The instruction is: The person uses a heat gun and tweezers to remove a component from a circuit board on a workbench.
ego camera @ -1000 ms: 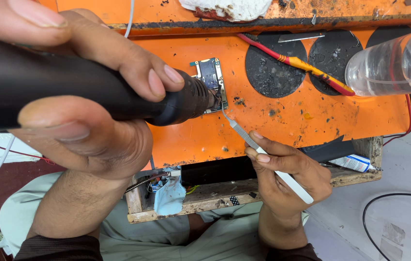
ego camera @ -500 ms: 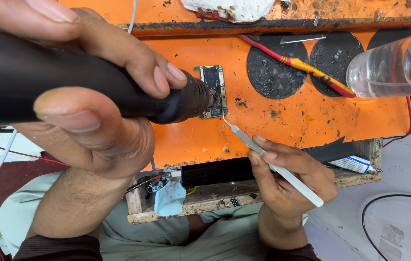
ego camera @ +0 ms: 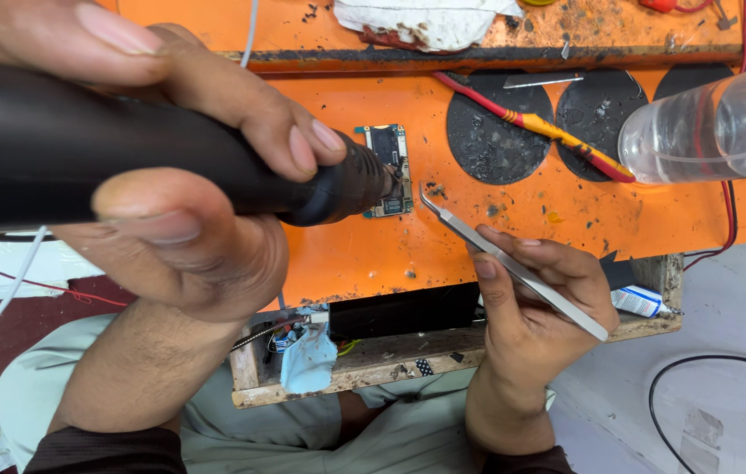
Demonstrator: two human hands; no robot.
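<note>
Two hands at work over an orange counter (ego camera: pixel 513 237).

1. Left hand (ego camera: pixel 188 219): fingers and thumb wrapped tight round a thick black tool (ego camera: pixel 127 158). Tool lies nearly level, nozzle end pointing right, its tip over the left edge of the board.

2. Board (ego camera: pixel 390 167): small rectangular circuit board, lying flat on the counter, near its middle. Left part hidden under the tool's nozzle.

3. Right hand (ego camera: pixel 540 307): thumb and fingers pinched on steel tweezers (ego camera: pixel 513 263). Tweezers slant from lower right to upper left; tips lie just right of the board, apart from it. Whether the tips touch the counter cannot be told.

4. Pads (ego camera: pixel 500 132): dark round pads set into the counter, right of the board, flecked with debris.

5. Screwdriver (ego camera: pixel 548 132): red and yellow handle, lying slantwise across the pads.

6. Bottle (ego camera: pixel 706 127): clear plastic, on its side at the right edge of the view, close to the camera and blurred.

7. Rag (ego camera: pixel 425 22): white, soiled, on the counter's far ledge.

8. Cloth (ego camera: pixel 307 360): pale blue scrap, on the wooden frame under the counter's near edge.

9. Tube (ego camera: pixel 641 301): small white tube, on the same frame, beside the right hand.

10. Cables: red (ego camera: pixel 731 211) along the counter's right side; black (ego camera: pixel 706 364) on the grey floor; white (ego camera: pixel 4 298) at left.
</note>
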